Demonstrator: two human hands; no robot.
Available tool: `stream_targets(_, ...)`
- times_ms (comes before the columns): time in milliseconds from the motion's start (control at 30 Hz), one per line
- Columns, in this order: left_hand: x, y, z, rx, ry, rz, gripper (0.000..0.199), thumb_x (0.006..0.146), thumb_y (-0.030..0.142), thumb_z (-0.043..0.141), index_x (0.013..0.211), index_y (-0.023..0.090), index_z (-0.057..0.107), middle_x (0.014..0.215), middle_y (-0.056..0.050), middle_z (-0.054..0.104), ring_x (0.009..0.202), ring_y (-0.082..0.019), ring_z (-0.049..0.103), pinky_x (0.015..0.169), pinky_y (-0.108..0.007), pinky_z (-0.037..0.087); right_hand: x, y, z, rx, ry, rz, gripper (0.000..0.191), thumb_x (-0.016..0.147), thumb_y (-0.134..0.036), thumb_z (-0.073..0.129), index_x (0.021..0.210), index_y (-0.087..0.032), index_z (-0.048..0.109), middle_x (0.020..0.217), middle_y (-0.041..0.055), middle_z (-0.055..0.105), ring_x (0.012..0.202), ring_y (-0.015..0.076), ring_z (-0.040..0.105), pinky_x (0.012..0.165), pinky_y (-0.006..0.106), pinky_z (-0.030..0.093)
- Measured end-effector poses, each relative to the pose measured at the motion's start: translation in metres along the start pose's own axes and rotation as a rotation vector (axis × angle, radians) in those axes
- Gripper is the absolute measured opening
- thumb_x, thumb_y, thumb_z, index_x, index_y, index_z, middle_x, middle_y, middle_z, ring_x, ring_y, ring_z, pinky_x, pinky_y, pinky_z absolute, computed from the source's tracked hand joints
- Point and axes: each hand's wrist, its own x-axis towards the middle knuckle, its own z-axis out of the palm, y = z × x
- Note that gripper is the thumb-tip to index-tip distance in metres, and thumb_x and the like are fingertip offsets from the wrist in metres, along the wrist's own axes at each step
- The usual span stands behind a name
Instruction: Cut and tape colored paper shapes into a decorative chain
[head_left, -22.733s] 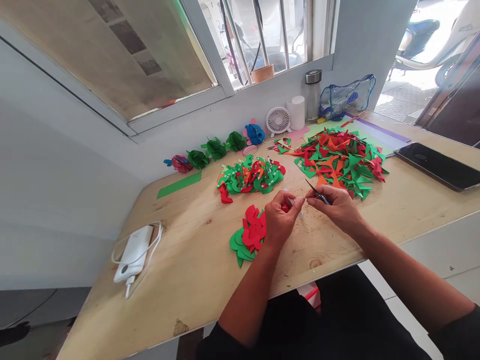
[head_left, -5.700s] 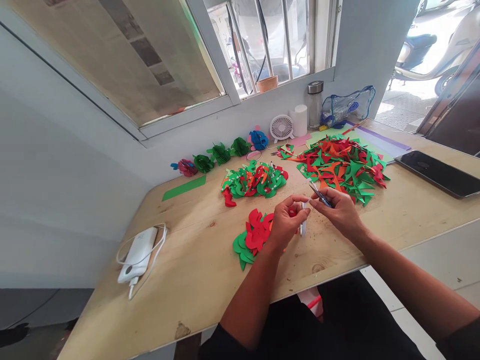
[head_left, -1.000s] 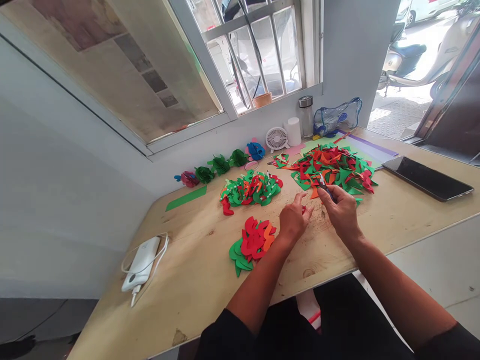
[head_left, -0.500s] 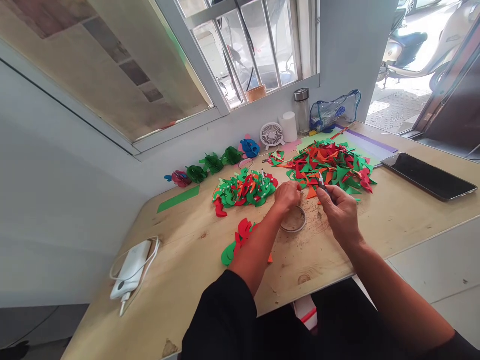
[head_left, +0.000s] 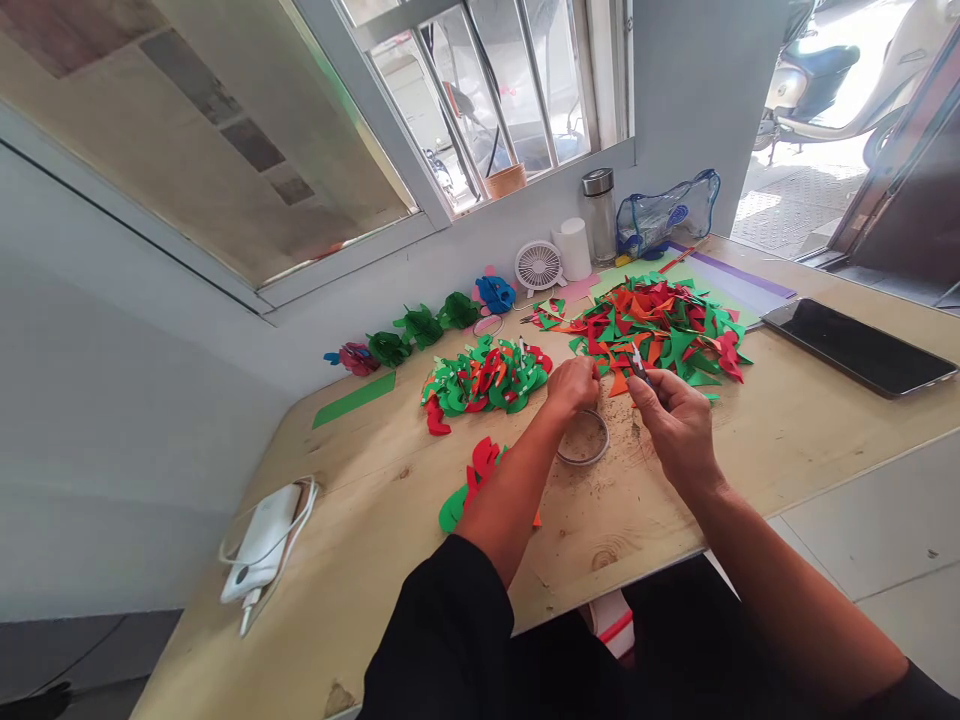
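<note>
My left hand is closed just behind a roll of tape lying on the wooden table; what its fingers hold, if anything, is hidden. In my right hand is a small dark cutting tool, its pale tip pointing up. Beyond my right hand lies a big heap of red, green and orange paper scraps. Left of my left hand is a second pile of curved green and red paper pieces. Some red and green pieces are partly hidden by my left forearm.
A phone lies at the right. A white power bank with a cable is on the left. Along the wall stand paper flowers, a small fan, a bottle and a clear pouch.
The view has shifted slightly. Both hands stay in nearly the same places over the table, and the tool is still in my right hand.
</note>
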Motion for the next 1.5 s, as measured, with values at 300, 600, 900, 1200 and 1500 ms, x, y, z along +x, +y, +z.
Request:
stream_targets(300, -0.040, -0.012, -0.022, -0.229, 0.213, 0.064, 0.010, 0.077, 0.016, 0.053, 0.078, 0.018, 0.062, 0.077, -0.005, 0.066, 0.075, -0.018, 0.059, 0.069, -0.029, 0.042, 0.000, 0.002, 0.000, -0.068, -0.079, -0.018, 0.033, 0.080, -0.049, 0.058, 0.076, -0.017, 0.061, 0.057, -0.0051, 0.036, 0.051, 0.0085, 0.029, 0.045, 0.023, 0.022)
stream_targets(600, -0.118, -0.028, -0.032, -1.301, 0.319, -0.017, 0.017, 0.069, 0.029, 0.067, 0.074, 0.016, 0.057, 0.063, 0.002, 0.058, 0.044, -0.005, 0.041, 0.044, -0.019, 0.032, -0.003, 0.008, 0.004, -0.746, -0.276, -0.183, 0.034, 0.080, -0.052, 0.053, 0.080, -0.020, 0.065, 0.062, 0.0007, 0.060, 0.058, 0.0153, 0.054, 0.054, 0.024, 0.032)
stream_targets(900, -0.132, -0.052, -0.011, -1.988, 0.178, -0.002, 0.030, 0.061, 0.024, 0.077, 0.077, 0.017, 0.053, 0.065, 0.003, 0.057, 0.042, -0.002, 0.039, 0.043, -0.018, 0.032, -0.012, 0.018, 0.004, -1.161, -0.288, -0.376, 0.035, 0.083, -0.053, 0.050, 0.097, -0.026, 0.066, 0.073, 0.0032, 0.070, 0.064, 0.0216, 0.064, 0.051, 0.026, 0.030)
stream_targets(1200, -0.132, -0.054, -0.004, -2.047, 0.100, 0.078, 0.023, 0.066, 0.022, 0.073, 0.078, 0.016, 0.054, 0.068, 0.002, 0.058, 0.044, -0.003, 0.040, 0.046, -0.019, 0.033, -0.032, 0.019, -0.003, -1.261, -0.372, -0.506, 0.027, 0.085, -0.043, 0.051, 0.100, -0.025, 0.064, 0.084, 0.0017, 0.069, 0.071, 0.0198, 0.065, 0.054, 0.028, 0.035)
stream_targets(1500, -0.135, -0.053, -0.005, -1.978, 0.137, 0.108, 0.025, 0.066, 0.027, 0.074, 0.076, 0.015, 0.055, 0.068, 0.001, 0.058, 0.045, -0.003, 0.041, 0.047, -0.020, 0.034, -0.025, 0.020, -0.006, -1.143, -0.315, -0.684, 0.033, 0.084, -0.049, 0.052, 0.091, -0.020, 0.066, 0.088, 0.0085, 0.067, 0.085, 0.0256, 0.061, 0.070, 0.035, 0.042)
